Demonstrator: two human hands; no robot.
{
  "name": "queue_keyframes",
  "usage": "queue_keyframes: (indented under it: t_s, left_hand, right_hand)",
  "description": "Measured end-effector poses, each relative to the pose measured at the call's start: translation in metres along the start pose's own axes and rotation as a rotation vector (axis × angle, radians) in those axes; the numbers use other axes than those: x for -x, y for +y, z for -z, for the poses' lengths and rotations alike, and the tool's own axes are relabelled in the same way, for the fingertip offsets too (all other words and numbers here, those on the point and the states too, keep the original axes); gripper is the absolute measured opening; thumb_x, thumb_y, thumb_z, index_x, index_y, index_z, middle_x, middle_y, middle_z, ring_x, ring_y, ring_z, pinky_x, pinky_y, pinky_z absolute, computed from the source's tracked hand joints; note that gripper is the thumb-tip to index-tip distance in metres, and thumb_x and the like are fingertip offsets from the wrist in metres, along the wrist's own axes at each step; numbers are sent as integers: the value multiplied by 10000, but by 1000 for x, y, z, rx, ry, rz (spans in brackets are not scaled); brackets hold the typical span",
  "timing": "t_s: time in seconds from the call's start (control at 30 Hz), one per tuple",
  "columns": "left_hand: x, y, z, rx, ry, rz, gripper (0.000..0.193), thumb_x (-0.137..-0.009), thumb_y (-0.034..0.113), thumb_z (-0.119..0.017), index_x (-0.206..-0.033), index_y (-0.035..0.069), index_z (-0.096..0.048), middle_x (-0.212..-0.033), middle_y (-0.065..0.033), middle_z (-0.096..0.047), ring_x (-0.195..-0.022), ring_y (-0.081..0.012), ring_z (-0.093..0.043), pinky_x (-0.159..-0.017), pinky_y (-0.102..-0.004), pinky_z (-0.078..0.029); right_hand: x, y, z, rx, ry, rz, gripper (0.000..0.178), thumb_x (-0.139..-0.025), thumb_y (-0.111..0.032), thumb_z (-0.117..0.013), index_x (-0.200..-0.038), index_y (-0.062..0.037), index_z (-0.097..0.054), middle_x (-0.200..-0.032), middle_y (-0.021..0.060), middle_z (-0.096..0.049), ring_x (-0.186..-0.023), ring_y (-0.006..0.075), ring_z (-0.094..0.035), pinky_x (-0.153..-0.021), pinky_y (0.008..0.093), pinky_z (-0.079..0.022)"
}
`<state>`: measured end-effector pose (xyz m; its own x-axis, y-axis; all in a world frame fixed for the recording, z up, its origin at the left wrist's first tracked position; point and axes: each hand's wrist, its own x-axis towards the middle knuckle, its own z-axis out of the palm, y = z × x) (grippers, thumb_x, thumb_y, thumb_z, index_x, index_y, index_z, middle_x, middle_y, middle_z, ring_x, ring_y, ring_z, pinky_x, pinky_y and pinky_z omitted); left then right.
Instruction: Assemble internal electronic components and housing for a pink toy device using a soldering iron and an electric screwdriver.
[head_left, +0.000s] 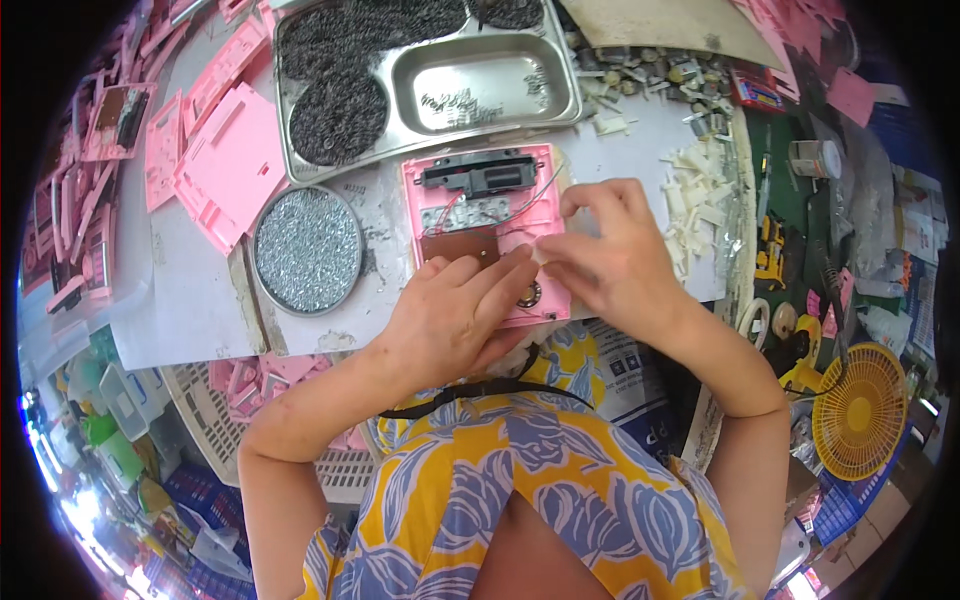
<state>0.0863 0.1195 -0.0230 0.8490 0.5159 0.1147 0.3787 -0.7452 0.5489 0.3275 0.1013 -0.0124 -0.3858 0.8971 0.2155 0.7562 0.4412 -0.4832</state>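
A pink plastic device shell (pixel 440 175) lies open on the table in front of me, with a black part across its top, thin red and white wires, a brown board and a small round part near its lower edge. My left hand (pixel 455 310) rests on the shell's lower half, fingers stretched toward the right. My right hand (pixel 610 255) meets those fingertips over the shell's right side, pinching a small whitish piece (pixel 543 252) against it. Both hands hide much of the shell's lower part.
A steel compartment tray (pixel 575 95) holds dark coiled springs and a few small parts. A round tin (pixel 308 250) holds tiny silvery pieces. Pink shells (pixel 230 160) are stacked at left, white plastic bits (pixel 690 195) at right. A yellow fan (pixel 860 410) stands lower right, baskets lower left.
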Motion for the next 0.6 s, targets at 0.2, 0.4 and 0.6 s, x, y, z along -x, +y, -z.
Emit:
queue_keyframes:
  t_s: [0.2,0.4,0.6]
  left_hand:
    - [-23,26,65,1007,30,-50,326,-821,-1,-660,-1145,-28,-649,-1174,-217,-664,-1113,-372,-652,-950,-450,-521]
    - [-38,63,121,1330,94,-351,331,-836,26,-652,-1162,-28,-637,-1159,-186,-661,-1059,-339,-654,-898,-423,-521]
    - [-26,55,118,1277,291,-381,339,-851,53,-645,-1180,-27,-625,-1144,-156,-659,-1005,-306,-656,-846,-396,-522]
  right_hand:
    - [1,31,30,-378,-1,-182,388,-808,-176,-784,-1183,-95,-729,-1176,111,-643,-1104,259,-567,-947,363,-470]
    - [-10,139,50,75,335,-364,336,-825,-177,-760,-1146,-83,-729,-1144,115,-692,-1075,280,-615,-924,391,-487]
    - [-42,175,44,661,461,-228,372,-830,-238,-766,-1176,-115,-708,-1159,139,-670,-1103,356,-562,-952,436,-473]
